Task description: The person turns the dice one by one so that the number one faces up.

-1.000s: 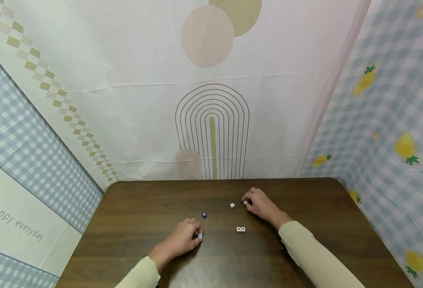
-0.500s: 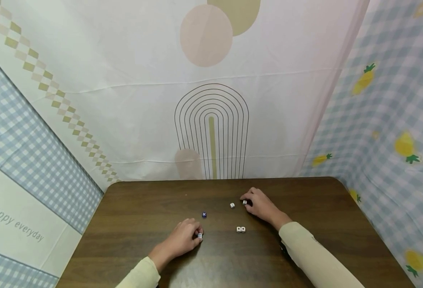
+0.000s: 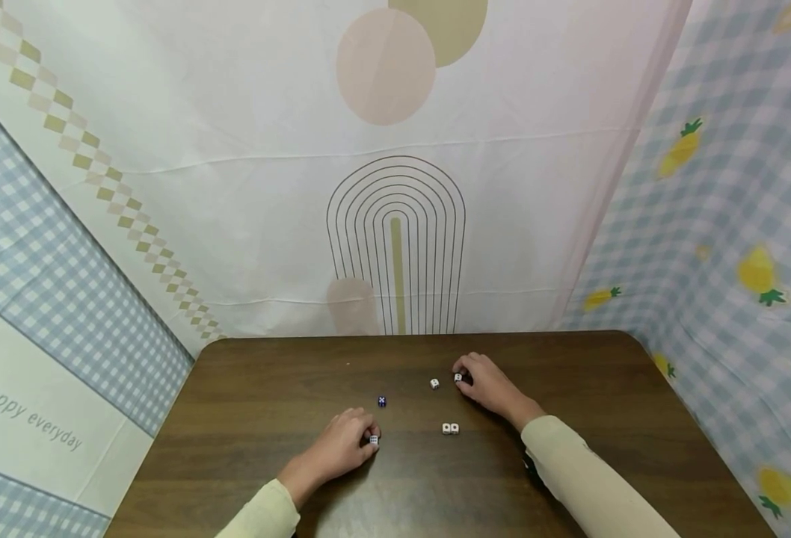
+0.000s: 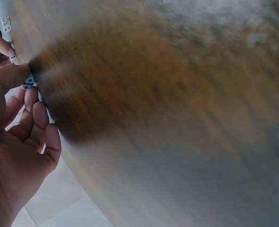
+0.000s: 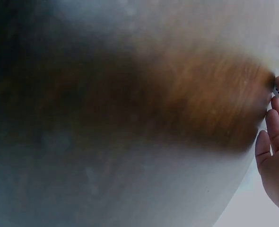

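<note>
In the head view, my left hand (image 3: 343,443) rests low over the table and pinches a white die (image 3: 374,440) between thumb and fingers. Dark pips show on that white die (image 4: 29,83) in the left wrist view. Farther back and to the right, my right hand (image 3: 490,385) holds another white die (image 3: 458,377) at its fingertips. The right wrist view catches only part of this die (image 5: 278,93) under the thumb. Just left of the right hand lies a loose white die (image 3: 434,384).
A blue die (image 3: 382,401) sits between the hands, toward the back. Two white dice (image 3: 450,429) stand side by side, touching, nearer the front. The brown wooden table (image 3: 268,388) ends at a patterned cloth wall (image 3: 288,246) behind; checked cloth (image 3: 725,224) hangs at the right.
Between the right hand's fingers the white die has turned slightly, showing more of its face, and those fingers have shifted a little. The left hand and the other dice have stayed put.
</note>
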Motion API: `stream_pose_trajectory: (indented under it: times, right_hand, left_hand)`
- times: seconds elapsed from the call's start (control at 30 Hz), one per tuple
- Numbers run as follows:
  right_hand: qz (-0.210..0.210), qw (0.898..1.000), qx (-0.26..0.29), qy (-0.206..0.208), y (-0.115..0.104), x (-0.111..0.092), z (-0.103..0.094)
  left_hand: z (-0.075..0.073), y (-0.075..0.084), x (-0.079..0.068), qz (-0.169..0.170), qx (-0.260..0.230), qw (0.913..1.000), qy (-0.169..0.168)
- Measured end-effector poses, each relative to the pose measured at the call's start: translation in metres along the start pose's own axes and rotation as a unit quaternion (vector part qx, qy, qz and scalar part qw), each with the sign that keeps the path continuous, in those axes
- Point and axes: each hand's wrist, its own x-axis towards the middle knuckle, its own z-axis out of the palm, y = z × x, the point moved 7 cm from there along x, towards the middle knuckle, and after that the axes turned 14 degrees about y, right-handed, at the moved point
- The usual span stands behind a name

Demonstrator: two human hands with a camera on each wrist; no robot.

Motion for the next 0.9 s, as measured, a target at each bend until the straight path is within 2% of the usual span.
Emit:
stream_pose_trajectory:
  times: [0.3,0.53,0.73,0.9]
  right_hand:
    - [-0.023,1.0,0.003,0.009,-0.0023,-0.0002,-0.0012]
    - [-0.018,1.0,0.001,0.005,-0.0031,-0.0003,-0.0029]
    - [-0.02,1.0,0.001,0.012,-0.0022,-0.0001,-0.0025]
    - [-0.018,1.0,-0.002,0.002,-0.0014,0.0009,-0.0015]
  left_hand:
    - [-0.0026,0.0023,0.0001,0.001,0.004,1.0,0.006]
    - [-0.0038,0.005,-0.0006,0.017,0.006,0.9997,0.018]
    - [-0.0018,0.002,0.0001,0.006,0.01,0.9999,0.009]
    - [0.0004,0.0,0.0003,-0.001,0.006,1.0,-0.004]
